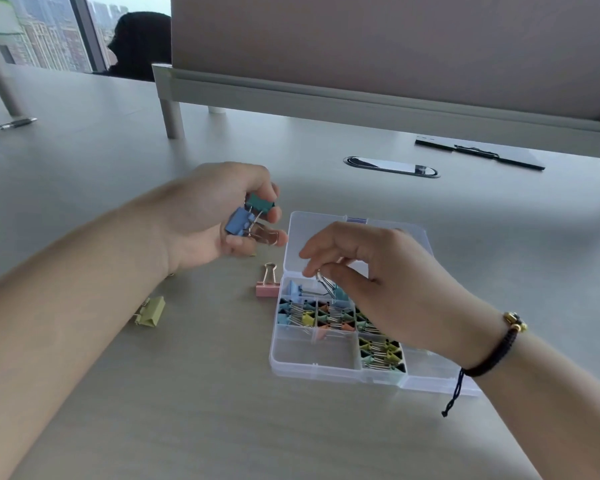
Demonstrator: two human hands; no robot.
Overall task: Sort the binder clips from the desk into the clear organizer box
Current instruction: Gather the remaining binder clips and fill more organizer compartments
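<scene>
— How many binder clips are seen outside the box?
— Two are counted on the table: one pink clip [268, 285] and one yellow-green clip [150, 311]. Two are held, one blue clip [238, 221] and one dark green clip [260, 202].
— And boxes?
— One clear organizer box [314, 358]; the small clips inside cannot be counted.

Clear glossy plastic organizer box [317, 370], matt pale wood-grain desk [222, 410], shiny wire clip handles [270, 271]

Your right hand [371, 268] hangs over the box's [312, 370] far compartments, blocking them, while the bare compartment at its lower left stays reachable from above. Left of the box, a pink clip [268, 285] and a yellow clip [151, 311] lie on the desk [222, 410]. The lower centre of the frame shows bare desk between your forearms.
</scene>
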